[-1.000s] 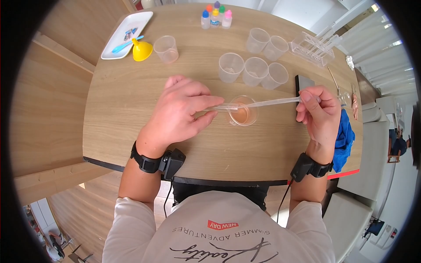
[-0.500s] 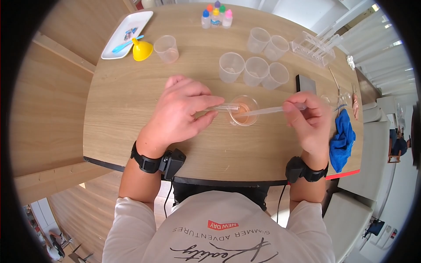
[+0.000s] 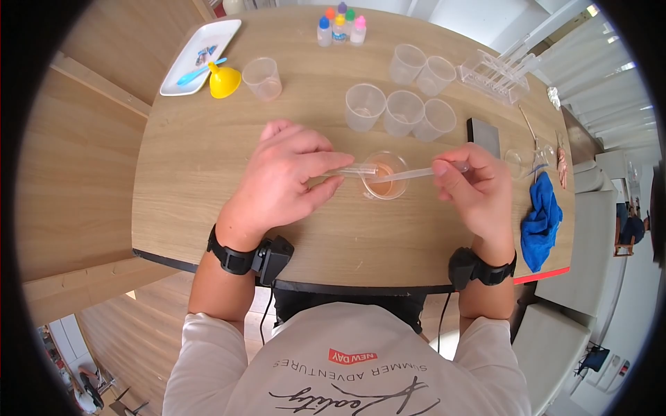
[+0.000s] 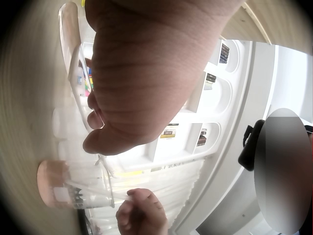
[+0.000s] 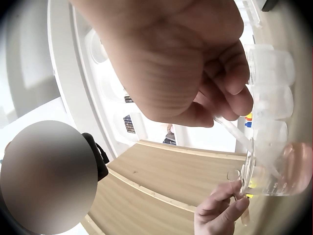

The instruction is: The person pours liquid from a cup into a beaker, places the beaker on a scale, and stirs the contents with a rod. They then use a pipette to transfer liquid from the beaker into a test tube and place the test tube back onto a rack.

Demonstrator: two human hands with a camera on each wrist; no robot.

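My left hand [image 3: 281, 177] pinches a clear test tube [image 3: 355, 170], tilted nearly level, its mouth at the rim of a beaker. Pinkish liquid shows in the tube's lower end [image 4: 71, 29] in the left wrist view. The clear beaker [image 5: 266, 183] has printed graduations and holds orange-pink liquid [image 5: 298, 169]. From the other side, my right hand [image 3: 479, 184] pinches a translucent plastic dropper [image 3: 416, 172] near its bulb end, which the fingers partly hide. The dropper slants down into the beaker, its tip at the liquid.
Several clear plastic cups [image 3: 404, 111] stand behind the beaker, another cup [image 3: 263, 78] further left. Beyond are a yellow funnel [image 3: 223, 82], white tray [image 3: 182, 62], small colour-capped bottles [image 3: 340, 31] and clear tube rack [image 3: 496, 78]. At right lie a grey-topped box [image 3: 484, 136] and blue cloth [image 3: 541, 222].
My right hand has moved left and a little down, bringing the dropper's tip from beside the tube's mouth into the beaker. The left hand and test tube have stayed in place.
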